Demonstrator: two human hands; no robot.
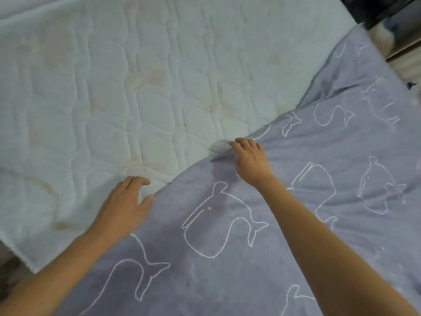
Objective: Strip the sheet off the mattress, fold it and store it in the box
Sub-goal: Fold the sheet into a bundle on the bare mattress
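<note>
Grey-blue fleece with a white outline print: the sheet [330, 144] covers the near and right part of the mattress [136, 76], its free edge running on a diagonal from lower left to upper right. Beyond that edge the white quilted top lies bare.

Right hand [250, 160]: placed on the sheet's edge about midway along the diagonal. Its fingers [241, 142] are curled over the edge and creases fan out from them, so I judge it has the cloth gripped, ready to draw it back.

Left hand [123, 206]: lower along the same edge, resting over bare mattress, fingers loosely bent and spread, thumb touching the hem. It grips nothing that I can see. Judged purpose: to take a second hold, so that the edge travels evenly.

Stage: stripping is partly done. Folding has not begun. The box is not in view.

Edges and room: the mattress corner shows at lower left, with floor beside it. Dark furniture [382, 10] stands close to the far right corner, so room is tight there. The bare quilted area offers open, flat space for laying out and folding
</note>
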